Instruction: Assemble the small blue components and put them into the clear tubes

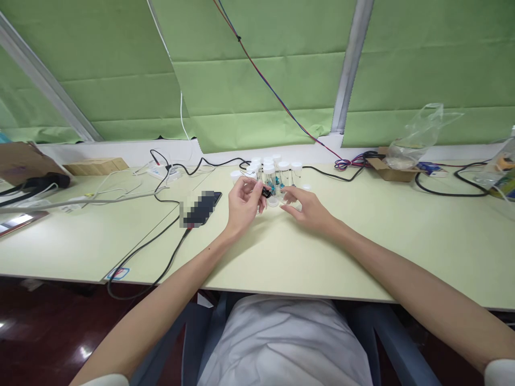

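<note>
My left hand point(243, 206) is closed around a small black object point(266, 192), held between thumb and fingers; its kind is too small to make out. To the right, my right hand point(308, 209) hovers with thumb and index finger apart, and no object shows between them. Just beyond both hands stands a cluster of small clear jars with white lids point(284, 166), with wires or cords about them. Bits of teal point(277, 183) show among the jars. My fingers partly hide the nearest ones.
A phone point(203, 208) on a black cable point(171, 262) lies left of my hands. A power strip point(163, 170) and a long cardboard box point(96, 166) sit at the back left. At the back right, an open carton point(392, 171) holds a plastic bag point(420, 134), beside more cables.
</note>
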A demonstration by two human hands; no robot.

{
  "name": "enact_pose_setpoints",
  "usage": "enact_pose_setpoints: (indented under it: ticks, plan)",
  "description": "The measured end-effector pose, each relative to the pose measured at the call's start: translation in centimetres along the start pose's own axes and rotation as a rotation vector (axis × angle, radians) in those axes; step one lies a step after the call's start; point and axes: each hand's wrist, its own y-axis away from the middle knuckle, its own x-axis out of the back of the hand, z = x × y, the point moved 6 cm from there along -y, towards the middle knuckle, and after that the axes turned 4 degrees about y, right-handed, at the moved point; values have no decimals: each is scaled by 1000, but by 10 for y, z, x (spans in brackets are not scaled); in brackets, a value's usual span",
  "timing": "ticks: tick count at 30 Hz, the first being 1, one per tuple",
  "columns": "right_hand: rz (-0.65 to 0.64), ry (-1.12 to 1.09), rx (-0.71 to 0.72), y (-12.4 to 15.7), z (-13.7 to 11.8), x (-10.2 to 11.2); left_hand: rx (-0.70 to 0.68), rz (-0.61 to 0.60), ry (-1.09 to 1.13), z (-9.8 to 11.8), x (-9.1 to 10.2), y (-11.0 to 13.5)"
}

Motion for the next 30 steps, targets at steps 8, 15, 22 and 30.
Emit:
enact_pose_setpoints:
  ticks: [8,15,22,30]
  plan:
    - [-8,-1,6,1,-1,-2,-6,-41,-16,-1,-6,3]
    - [-13,0,30,0,-3,-3,-11,-44,-29,-5,-3,2]
    - [-32,-4,34,1,-6,-6,33,-75,-18,-13,-5,2]
    - [-14,-13,16,0,-3,-4,48,-60,-100,-15,-3,2]
